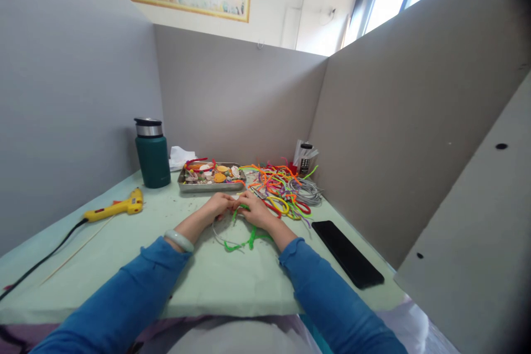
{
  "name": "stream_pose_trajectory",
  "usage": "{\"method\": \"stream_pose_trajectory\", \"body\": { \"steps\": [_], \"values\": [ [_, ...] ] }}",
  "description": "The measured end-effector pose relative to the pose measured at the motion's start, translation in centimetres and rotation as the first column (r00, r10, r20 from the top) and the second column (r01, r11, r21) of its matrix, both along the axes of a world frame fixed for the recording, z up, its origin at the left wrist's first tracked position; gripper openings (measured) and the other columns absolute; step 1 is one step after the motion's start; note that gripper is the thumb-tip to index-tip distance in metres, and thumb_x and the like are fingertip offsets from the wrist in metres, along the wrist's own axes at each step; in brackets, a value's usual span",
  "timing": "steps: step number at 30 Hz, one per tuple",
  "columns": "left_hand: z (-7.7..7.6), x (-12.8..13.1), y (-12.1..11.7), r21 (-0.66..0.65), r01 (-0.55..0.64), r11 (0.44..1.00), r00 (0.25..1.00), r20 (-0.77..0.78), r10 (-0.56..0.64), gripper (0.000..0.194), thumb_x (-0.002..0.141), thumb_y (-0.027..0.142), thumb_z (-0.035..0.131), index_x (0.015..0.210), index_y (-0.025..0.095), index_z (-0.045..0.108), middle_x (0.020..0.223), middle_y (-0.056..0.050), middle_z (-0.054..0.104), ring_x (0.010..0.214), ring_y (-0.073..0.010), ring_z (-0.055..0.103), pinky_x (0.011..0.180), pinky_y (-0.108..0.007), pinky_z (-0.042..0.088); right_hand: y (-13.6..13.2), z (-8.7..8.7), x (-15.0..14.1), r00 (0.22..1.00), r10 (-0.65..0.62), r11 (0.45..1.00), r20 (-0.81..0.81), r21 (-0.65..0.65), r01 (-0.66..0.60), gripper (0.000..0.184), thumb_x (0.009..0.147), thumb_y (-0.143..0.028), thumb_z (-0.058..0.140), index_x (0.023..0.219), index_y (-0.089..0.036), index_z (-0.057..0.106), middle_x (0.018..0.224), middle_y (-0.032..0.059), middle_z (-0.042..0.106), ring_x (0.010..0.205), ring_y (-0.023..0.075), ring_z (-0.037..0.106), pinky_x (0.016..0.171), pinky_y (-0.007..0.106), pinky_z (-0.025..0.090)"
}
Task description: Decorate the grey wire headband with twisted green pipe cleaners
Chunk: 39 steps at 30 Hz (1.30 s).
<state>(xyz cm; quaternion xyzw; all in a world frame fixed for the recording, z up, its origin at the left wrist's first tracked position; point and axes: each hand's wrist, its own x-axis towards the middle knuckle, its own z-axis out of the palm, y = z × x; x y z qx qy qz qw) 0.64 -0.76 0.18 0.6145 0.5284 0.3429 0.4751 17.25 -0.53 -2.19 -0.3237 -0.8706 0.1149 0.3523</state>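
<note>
My left hand (220, 204) and my right hand (254, 210) meet above the middle of the table, fingers pinched close together. Between them runs a bright green pipe cleaner (251, 238), wound on what looks like a thin pale wire ring (214, 230). Its lower part, with short green ends sticking out, hangs below my right hand. The left fingertips grip the ring's far side, partly hidden behind the knuckles. Closed on the green strand, the right fingers hold it at the same spot.
A metal tray (211, 188) of shells and stones stands behind my hands, with tangled coloured pipe cleaners (282, 182) to its right. At left are a green bottle (152, 157), a yellow glue gun (116, 209) and a thin stick (78, 249). A black phone (347, 254) lies right.
</note>
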Motion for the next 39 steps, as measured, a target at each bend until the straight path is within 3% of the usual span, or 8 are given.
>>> {"method": "stream_pose_trajectory", "body": {
  "steps": [8, 28, 39],
  "values": [
    [-0.10, -0.10, 0.09, 0.009, 0.023, 1.000, 1.000, -0.007, -0.023, 0.012, 0.070, 0.024, 0.058, 0.074, 0.012, 0.059, 0.048, 0.005, 0.045, 0.031, -0.0031, 0.024, 0.032, -0.021, 0.019, -0.11, 0.00, -0.07, 1.000, -0.016, 1.000, -0.001, 0.016, 0.016, 0.022, 0.075, -0.006, 0.056, 0.087, -0.022, 0.065, 0.099, 0.0022, 0.051, 0.088, 0.0141, 0.051, 0.080, 0.027, 0.041],
    [-0.20, 0.00, 0.12, 0.003, 0.056, 0.998, 0.998, 0.019, -0.056, 0.017, 0.069, 0.030, 0.061, 0.068, 0.013, 0.056, 0.040, 0.007, 0.040, 0.031, -0.0038, 0.022, 0.032, -0.021, 0.019, -0.64, 0.59, -0.10, 0.997, -0.047, 0.998, 0.055, 0.040, 0.045, 0.018, 0.076, -0.007, 0.053, 0.087, -0.020, 0.059, 0.099, 0.0037, 0.051, 0.088, 0.0150, 0.051, 0.079, 0.027, 0.041],
    [-0.30, -0.08, 0.19, 0.023, 0.079, 0.997, 0.997, -0.016, -0.078, 0.018, 0.070, 0.030, 0.059, 0.065, 0.013, 0.055, 0.046, 0.003, 0.051, 0.029, -0.0033, 0.025, 0.032, -0.021, 0.021, -0.78, 0.66, -0.05, 0.998, -0.028, 0.999, 0.052, 0.024, 0.027, 0.015, 0.075, -0.010, 0.057, 0.086, -0.020, 0.060, 0.099, 0.0033, 0.051, 0.088, 0.0144, 0.051, 0.078, 0.027, 0.041]
  ]
}}
